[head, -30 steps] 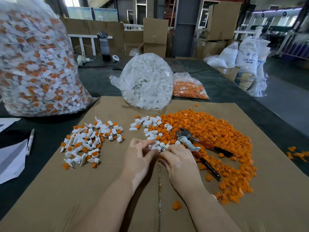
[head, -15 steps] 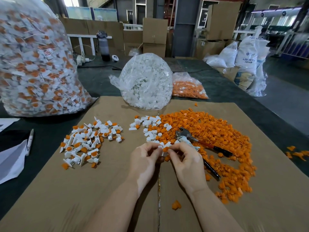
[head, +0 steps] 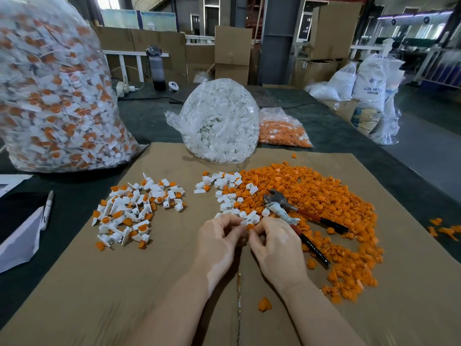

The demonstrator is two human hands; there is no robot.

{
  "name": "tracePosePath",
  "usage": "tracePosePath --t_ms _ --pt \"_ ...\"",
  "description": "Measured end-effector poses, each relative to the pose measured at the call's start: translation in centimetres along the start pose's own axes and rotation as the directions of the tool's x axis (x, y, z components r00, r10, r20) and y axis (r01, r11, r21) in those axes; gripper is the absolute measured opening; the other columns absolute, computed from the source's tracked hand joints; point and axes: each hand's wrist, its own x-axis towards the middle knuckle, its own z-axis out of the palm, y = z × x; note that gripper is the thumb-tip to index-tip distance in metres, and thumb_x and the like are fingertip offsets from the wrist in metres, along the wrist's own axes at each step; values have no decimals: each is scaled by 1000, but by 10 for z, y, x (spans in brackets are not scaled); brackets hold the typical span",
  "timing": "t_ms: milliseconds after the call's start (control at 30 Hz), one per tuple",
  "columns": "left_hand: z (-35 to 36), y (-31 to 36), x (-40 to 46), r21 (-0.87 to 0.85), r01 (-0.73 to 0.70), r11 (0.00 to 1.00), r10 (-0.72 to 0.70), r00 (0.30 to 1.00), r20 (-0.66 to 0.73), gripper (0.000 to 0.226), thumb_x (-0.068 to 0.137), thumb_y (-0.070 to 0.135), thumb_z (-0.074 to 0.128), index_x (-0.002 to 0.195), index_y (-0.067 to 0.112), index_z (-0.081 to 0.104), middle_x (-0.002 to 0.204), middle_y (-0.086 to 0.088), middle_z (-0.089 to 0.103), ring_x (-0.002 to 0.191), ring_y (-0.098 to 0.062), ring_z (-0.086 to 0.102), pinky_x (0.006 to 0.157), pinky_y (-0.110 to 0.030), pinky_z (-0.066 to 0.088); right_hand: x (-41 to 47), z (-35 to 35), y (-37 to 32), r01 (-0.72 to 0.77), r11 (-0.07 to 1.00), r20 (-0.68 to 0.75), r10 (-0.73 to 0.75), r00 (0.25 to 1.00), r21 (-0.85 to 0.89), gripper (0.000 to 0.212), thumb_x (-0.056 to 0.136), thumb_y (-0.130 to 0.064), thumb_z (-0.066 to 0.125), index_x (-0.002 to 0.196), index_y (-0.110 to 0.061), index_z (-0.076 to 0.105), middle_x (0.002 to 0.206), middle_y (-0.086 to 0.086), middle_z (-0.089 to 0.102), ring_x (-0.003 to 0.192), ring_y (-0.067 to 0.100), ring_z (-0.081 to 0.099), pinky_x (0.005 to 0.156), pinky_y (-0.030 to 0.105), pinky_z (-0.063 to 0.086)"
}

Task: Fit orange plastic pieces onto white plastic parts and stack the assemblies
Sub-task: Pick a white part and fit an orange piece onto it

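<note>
My left hand [head: 219,239] and my right hand [head: 275,243] meet at the centre of the cardboard sheet [head: 149,295]. The left fingers pinch a white plastic part [head: 244,223]; the right fingers pinch an orange piece [head: 250,227] pressed against it. Just beyond the hands lie loose white parts [head: 224,193], and a broad heap of orange pieces [head: 324,203] spreads to the right. A pile of finished white-and-orange assemblies [head: 132,211] sits on the left of the sheet.
Red-handled pliers [head: 296,216] lie on the orange heap beside my right hand. Behind stand a bag of white parts [head: 219,121], a bag of orange pieces [head: 282,131] and a large bag of assemblies [head: 55,96]. A stray orange piece [head: 264,303] lies near my right forearm.
Both hands drew back from the loose white parts toward me and came together, now holding a white part and an orange piece between the fingertips.
</note>
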Motion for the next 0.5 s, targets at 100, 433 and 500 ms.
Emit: tracePosePath --t_ms 100,433,500 --pt "1 0 -1 83 -29 996 30 1000 -6 9 88 12 62 86 15 70 77 0 69 73 -9 63 70 -19 50 0 0 1 0 1000 10 0 1000 4 27 70 -2 77 60 -9 54 57 -2 52 55 12 46 50 23 38" --pt "-2 -3 5 -58 46 997 -47 999 -24 13 91 12 57 86 22 65 77 -2 68 67 -10 64 65 -22 54 2 -7 -2 25 989 45 -32 998 147 27 77 -9 75 103 -10 68 81 -4 58 80 13 56 77 24 47" --pt "-2 -3 5 -23 39 999 -40 999 -11 11 91 14 57 92 17 67 80 -4 69 75 -18 65 73 -32 54 2 -8 -3 42 989 51 -50 997 143 25 78 -8 74 103 -10 70 83 -2 59 82 14 56 79 22 44"
